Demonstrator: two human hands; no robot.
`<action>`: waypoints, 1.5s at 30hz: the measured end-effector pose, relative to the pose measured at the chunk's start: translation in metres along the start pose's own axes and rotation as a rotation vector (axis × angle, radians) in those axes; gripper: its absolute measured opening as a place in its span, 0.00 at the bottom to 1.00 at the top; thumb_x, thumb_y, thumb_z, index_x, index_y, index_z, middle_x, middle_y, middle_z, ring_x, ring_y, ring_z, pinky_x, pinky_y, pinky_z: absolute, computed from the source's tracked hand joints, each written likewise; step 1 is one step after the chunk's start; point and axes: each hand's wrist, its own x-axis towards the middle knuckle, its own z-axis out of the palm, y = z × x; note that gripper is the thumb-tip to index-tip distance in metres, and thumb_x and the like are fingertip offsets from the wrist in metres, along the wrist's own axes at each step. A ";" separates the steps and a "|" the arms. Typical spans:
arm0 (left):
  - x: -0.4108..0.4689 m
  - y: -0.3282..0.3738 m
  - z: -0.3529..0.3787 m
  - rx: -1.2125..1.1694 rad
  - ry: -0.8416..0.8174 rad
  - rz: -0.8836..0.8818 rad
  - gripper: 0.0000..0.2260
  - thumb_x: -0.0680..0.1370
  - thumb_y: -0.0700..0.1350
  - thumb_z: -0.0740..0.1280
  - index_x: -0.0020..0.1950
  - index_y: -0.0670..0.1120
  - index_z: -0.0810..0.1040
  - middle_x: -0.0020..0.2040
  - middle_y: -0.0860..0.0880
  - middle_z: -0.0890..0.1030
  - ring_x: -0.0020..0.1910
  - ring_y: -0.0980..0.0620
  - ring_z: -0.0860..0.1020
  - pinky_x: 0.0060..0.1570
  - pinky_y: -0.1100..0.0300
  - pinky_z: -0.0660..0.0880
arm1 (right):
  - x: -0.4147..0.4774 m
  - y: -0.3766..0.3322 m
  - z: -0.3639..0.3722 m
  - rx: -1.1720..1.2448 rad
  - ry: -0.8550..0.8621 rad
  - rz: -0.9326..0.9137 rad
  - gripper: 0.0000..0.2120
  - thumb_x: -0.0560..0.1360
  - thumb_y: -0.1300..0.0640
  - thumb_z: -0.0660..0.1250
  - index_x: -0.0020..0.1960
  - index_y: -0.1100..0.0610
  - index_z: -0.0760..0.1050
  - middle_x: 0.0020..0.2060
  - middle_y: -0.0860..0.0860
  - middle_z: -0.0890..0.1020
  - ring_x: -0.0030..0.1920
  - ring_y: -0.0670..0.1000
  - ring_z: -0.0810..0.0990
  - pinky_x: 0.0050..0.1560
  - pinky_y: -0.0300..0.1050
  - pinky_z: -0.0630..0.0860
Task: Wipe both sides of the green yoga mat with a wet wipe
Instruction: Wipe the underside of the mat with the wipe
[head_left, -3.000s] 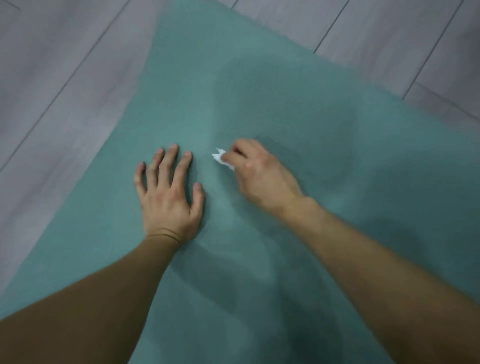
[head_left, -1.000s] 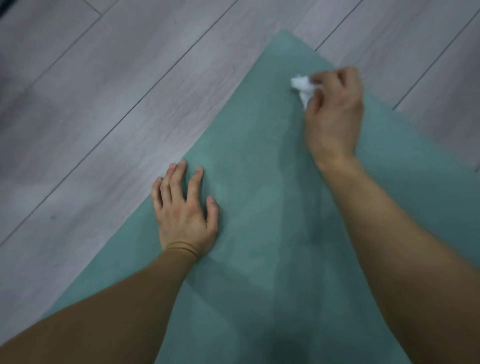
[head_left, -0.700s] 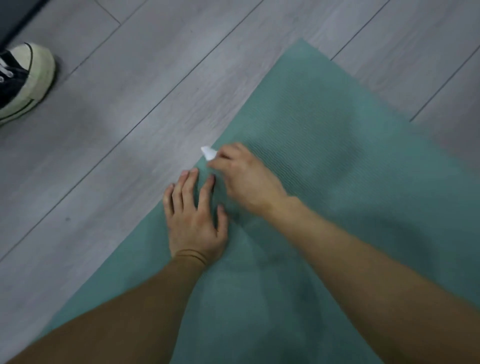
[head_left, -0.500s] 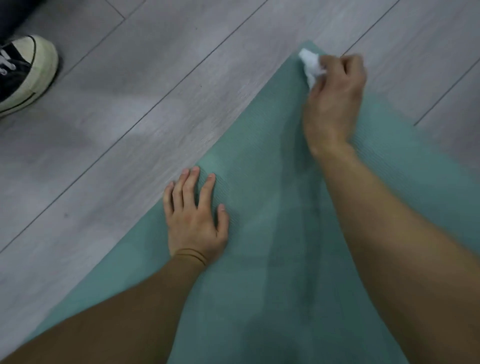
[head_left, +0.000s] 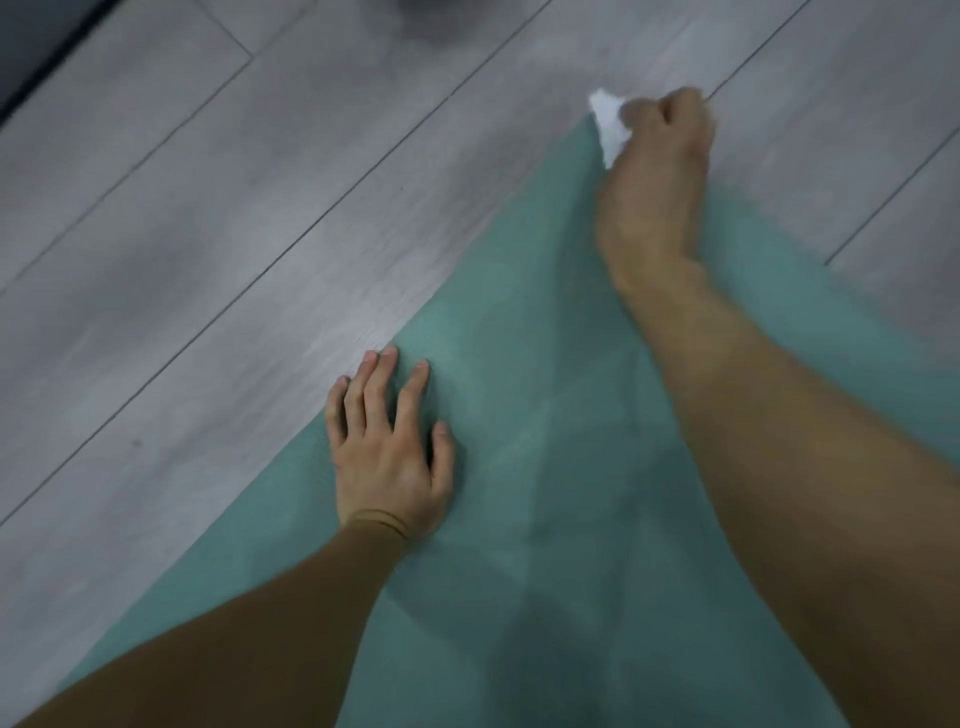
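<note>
The green yoga mat (head_left: 519, 415) lies flat on the floor, and its far corner points away from me. My left hand (head_left: 387, 447) rests flat on the mat near its left edge, fingers spread, holding nothing. My right hand (head_left: 657, 171) is stretched out to the far corner and is closed on a crumpled white wet wipe (head_left: 609, 124), which sticks out to the left of the fingers right at the corner's tip. The right hand is blurred.
Grey wood-look floor planks (head_left: 208, 234) surround the mat on the left, far and right sides. A dark strip (head_left: 31, 57) runs along the top left corner. A blurred dark shape (head_left: 441, 15) sits at the top edge.
My right hand has swept the wipe from beside my left hand out to the mat's far corner, now slightly farther than half a second ago. My left hand stays pressed in place. The shoe left view.
</note>
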 end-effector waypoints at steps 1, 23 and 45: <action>0.000 0.000 0.000 0.003 -0.002 0.001 0.26 0.80 0.50 0.65 0.77 0.42 0.74 0.79 0.39 0.68 0.82 0.38 0.62 0.78 0.34 0.57 | -0.025 -0.015 0.010 -0.077 -0.094 -0.112 0.20 0.80 0.67 0.55 0.69 0.63 0.75 0.65 0.63 0.76 0.63 0.62 0.75 0.62 0.48 0.71; -0.002 -0.001 0.006 0.029 -0.004 -0.014 0.26 0.80 0.53 0.64 0.77 0.46 0.73 0.80 0.41 0.67 0.80 0.39 0.63 0.79 0.37 0.56 | -0.182 -0.014 -0.026 0.094 -0.539 -0.446 0.23 0.74 0.64 0.56 0.66 0.59 0.78 0.54 0.57 0.77 0.56 0.60 0.76 0.48 0.56 0.80; -0.193 0.197 0.028 -0.076 0.052 0.366 0.11 0.81 0.47 0.66 0.62 0.48 0.81 0.61 0.46 0.80 0.59 0.39 0.76 0.61 0.45 0.71 | -0.423 0.306 -0.226 0.075 -0.075 -0.221 0.16 0.76 0.67 0.58 0.54 0.63 0.84 0.53 0.61 0.79 0.53 0.63 0.80 0.54 0.55 0.80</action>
